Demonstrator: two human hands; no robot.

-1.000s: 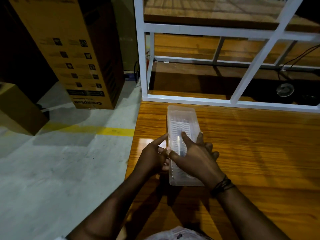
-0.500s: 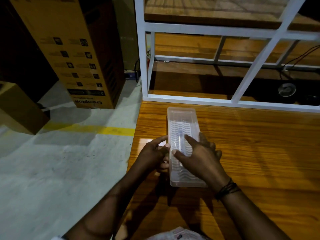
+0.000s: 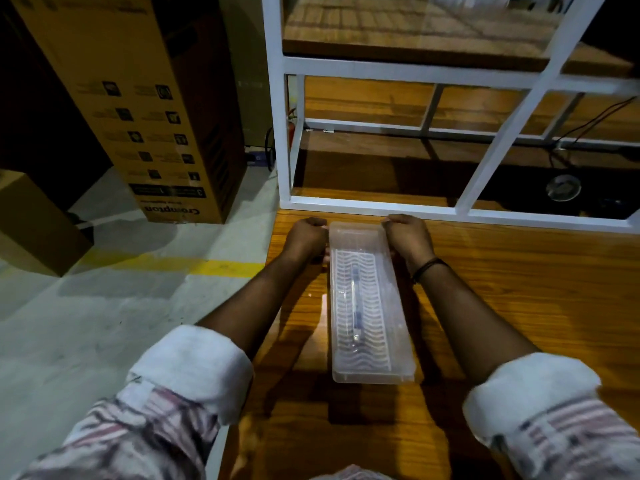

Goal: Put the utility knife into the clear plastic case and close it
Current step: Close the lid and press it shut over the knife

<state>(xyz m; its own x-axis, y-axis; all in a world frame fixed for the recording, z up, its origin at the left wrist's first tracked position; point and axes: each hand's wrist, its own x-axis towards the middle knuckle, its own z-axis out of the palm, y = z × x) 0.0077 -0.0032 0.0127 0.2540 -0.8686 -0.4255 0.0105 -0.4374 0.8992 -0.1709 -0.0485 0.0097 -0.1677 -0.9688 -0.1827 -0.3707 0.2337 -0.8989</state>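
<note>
Knife (image 3: 356, 306) lies lengthwise inside the case (image 3: 370, 372) at table (image 3: 519, 306) centre, lid on, while I curl my left hand (image 3: 306, 237) and right hand (image 3: 407, 237) fingers onto its 12 o'clock corners, probably to snap it shut.

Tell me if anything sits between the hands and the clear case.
Nothing visible does. The left hand and the right hand are already at the two sides of the clear plastic case near its far end, with the utility knife inside under the lid.
</note>
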